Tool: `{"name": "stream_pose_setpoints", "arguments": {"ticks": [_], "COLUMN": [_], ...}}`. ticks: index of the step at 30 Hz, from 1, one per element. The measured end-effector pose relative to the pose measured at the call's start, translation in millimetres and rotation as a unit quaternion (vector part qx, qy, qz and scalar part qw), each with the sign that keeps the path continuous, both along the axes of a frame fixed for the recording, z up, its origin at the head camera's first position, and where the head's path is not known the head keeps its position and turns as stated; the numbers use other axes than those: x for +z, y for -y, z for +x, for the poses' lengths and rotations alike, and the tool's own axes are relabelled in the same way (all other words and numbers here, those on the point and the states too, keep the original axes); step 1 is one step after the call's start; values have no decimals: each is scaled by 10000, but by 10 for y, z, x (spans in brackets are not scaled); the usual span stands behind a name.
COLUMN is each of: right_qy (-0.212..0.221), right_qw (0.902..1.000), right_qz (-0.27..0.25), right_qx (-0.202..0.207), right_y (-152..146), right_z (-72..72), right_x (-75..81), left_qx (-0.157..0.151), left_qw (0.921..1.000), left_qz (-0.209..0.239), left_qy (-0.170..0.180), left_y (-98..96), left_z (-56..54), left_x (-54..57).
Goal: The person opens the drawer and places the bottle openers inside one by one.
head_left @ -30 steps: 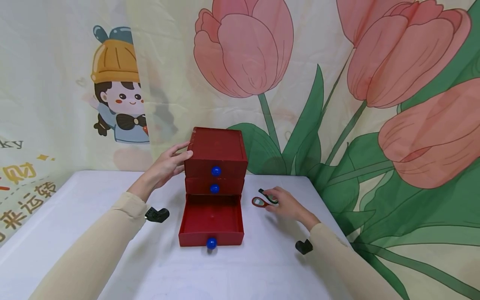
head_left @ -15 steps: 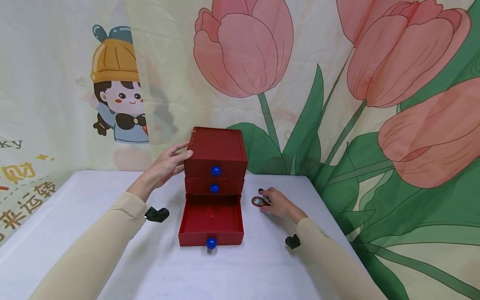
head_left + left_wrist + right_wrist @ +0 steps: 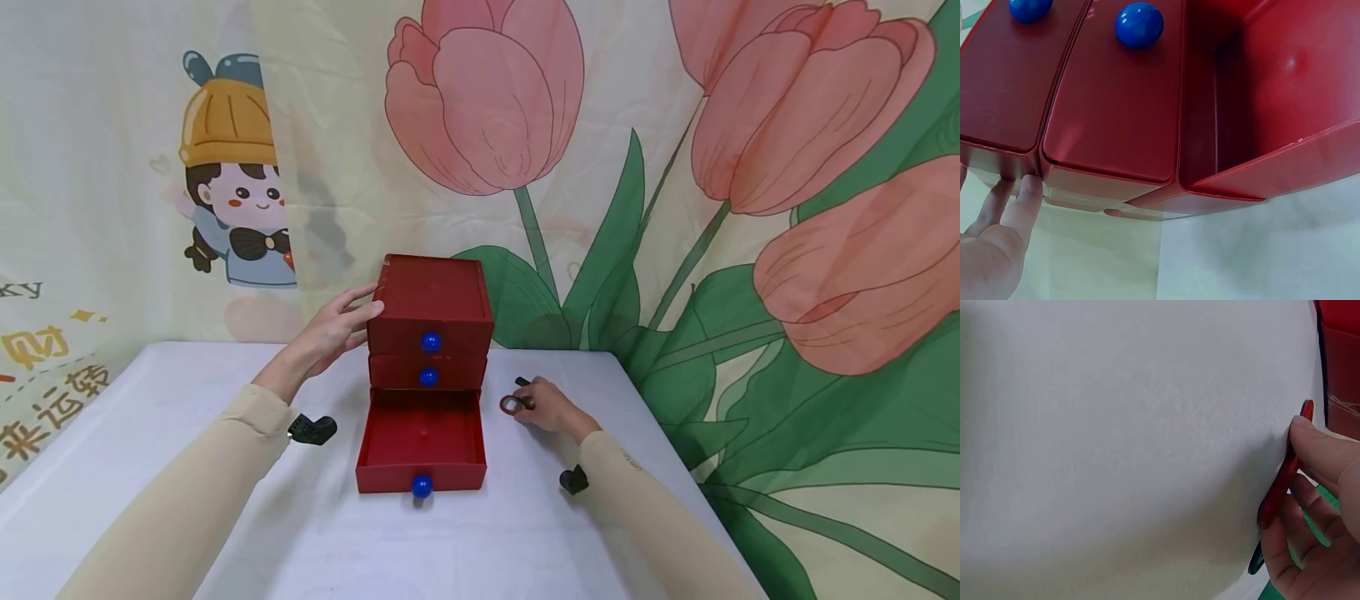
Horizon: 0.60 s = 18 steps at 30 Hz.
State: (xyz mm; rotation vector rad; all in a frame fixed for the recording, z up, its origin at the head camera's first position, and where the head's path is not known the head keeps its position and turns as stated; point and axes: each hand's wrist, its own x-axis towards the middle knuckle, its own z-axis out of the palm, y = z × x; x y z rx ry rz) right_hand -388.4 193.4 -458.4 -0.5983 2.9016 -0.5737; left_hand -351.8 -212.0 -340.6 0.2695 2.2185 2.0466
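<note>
My left hand (image 3: 322, 335) rests against the upper left side of a red three-drawer box (image 3: 435, 287); in the left wrist view its fingertips (image 3: 1032, 184) touch the box's side wall. The bottom drawer (image 3: 420, 479) is pulled out and its inside shows bare. To the right of the box, my right hand (image 3: 553, 408) pinches what looks like a small red magnifying glass (image 3: 512, 405) between thumb and fingers. Seen from the right wrist, its red handle (image 3: 1280, 487) is edge-on. A dark green piece (image 3: 1256, 559) pokes out beyond the fingers, mostly hidden by them.
A white cloth covers the table (image 3: 300, 517). Behind stands a curtain (image 3: 337, 167) printed with tulips and a cartoon figure. Blue knobs (image 3: 431, 342) stick out from the drawer fronts. A black wrist camera (image 3: 573, 480) hangs under the right sleeve.
My right hand has moved left and closed in on the red magnifying glass, which has turned and shifted slightly left. The dark green piece is now mostly covered. My left hand stays put.
</note>
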Motion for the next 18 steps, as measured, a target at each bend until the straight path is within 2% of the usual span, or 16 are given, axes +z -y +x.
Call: {"name": "stream_pose_setpoints", "arguments": {"ticks": [4, 11, 18], "right_qy": [20, -267, -46], "right_qw": [9999, 9978, 9977], "right_qz": [-107, -68, -222], "right_qx": [65, 609, 643], "right_y": [5, -36, -76], "right_z": [8, -6, 83], "right_x": [3, -23, 56], "left_qx": [-5, 21, 19], "left_qw": [10000, 10000, 10000], "left_qz": [-35, -67, -89], "left_qy": [-8, 17, -12], "left_y": [-2, -12, -2], "left_z": [6, 3, -2], "left_x": [7, -1, -5]}}
